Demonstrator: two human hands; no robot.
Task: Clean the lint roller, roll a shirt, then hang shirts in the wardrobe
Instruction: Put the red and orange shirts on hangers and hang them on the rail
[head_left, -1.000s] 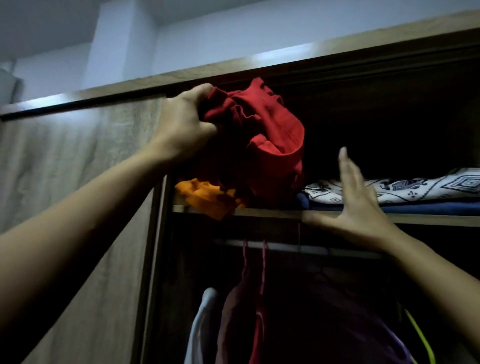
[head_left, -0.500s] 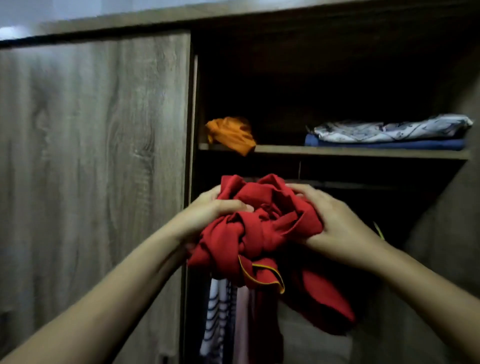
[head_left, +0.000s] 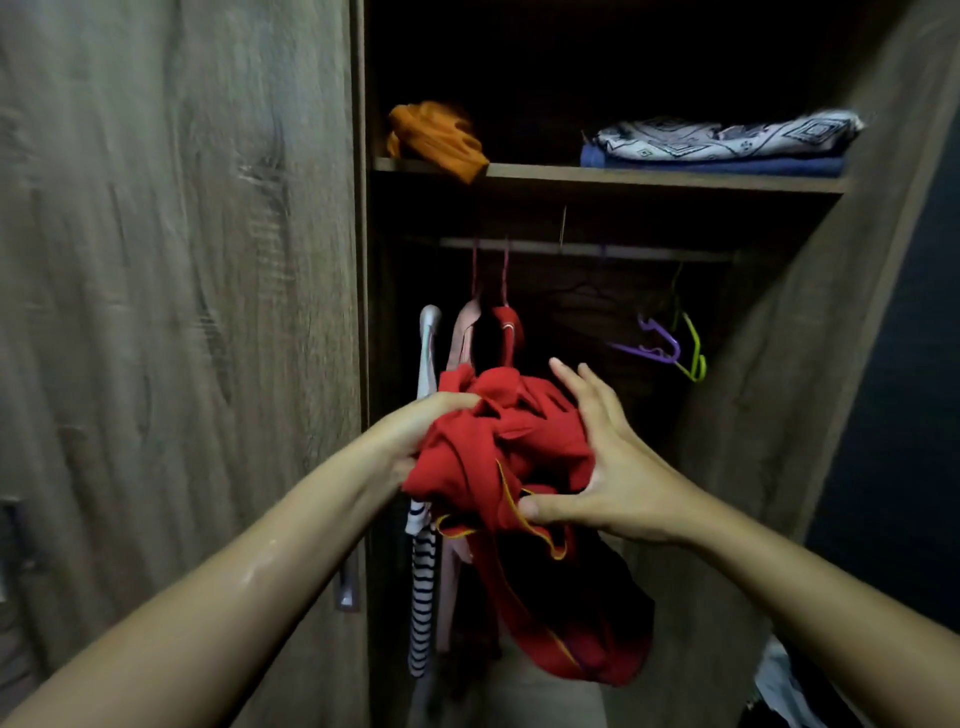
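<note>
I log one bunched red shirt (head_left: 498, 447) before the open wardrobe (head_left: 623, 180), my left hand (head_left: 422, 427) clenching it, my right hand (head_left: 615, 470) clamping it, thumb beneath, fingers splayed.

A dim scene, lit weakly from the viewer's side. The wood-grain wardrobe door (head_left: 182, 260) catches a soft grey light, and the left forearm (head_left: 260, 566) shows a small wet-looking sheen. Above the shelf (head_left: 649, 179) the recess sinks into near black. The red shirt (head_left: 498, 452) is the strongest colour, with its hanging lower folds lost in shadow. Slight motion blur softens the door grain and the folded cloths. Wide-angle distortion leans the right wall inward.
</note>
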